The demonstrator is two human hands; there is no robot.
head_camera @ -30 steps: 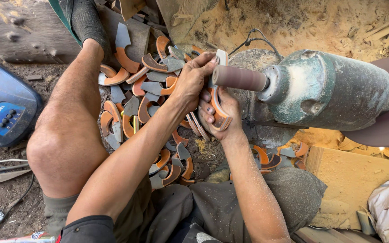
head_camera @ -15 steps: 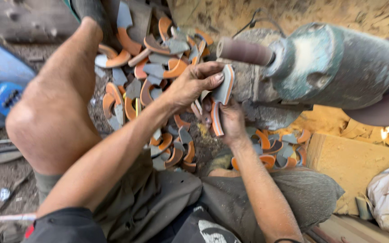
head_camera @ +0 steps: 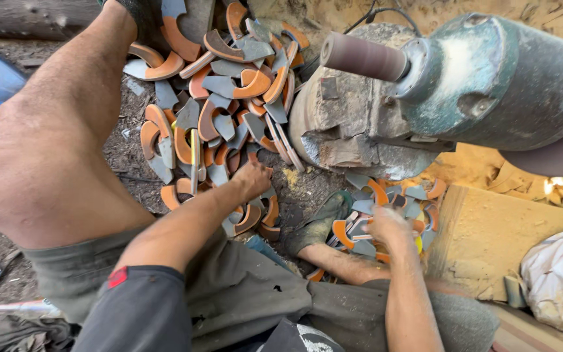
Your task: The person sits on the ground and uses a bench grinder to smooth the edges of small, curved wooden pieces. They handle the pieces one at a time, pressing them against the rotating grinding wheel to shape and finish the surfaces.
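A grinder (head_camera: 483, 85) on its stone block (head_camera: 346, 137) stands between two heaps of curved pieces (head_camera: 223, 98). Left hand (head_camera: 252, 179) and right hand (head_camera: 389, 228) reach in; whether the fingers grip anything cannot be told.

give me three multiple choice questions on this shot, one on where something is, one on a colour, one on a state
1. Where is the left hand?
A. on the sanding drum
B. down in the big pile of curved pieces, left of the machine base
C. on the white sack

2. What colours are the curved pieces?
A. orange and grey
B. green and white
C. all black

3. What is touching the sanding drum?
A. a curved piece pressed to it
B. the right hand
C. nothing, it stands bare

Key:
1 B, the left hand is low among the pieces by the machine base.
2 A, each piece shows an orange band and a grey part.
3 C, both hands are down at the piles, the right hand on the smaller pile below the motor; its grip cannot be made out.
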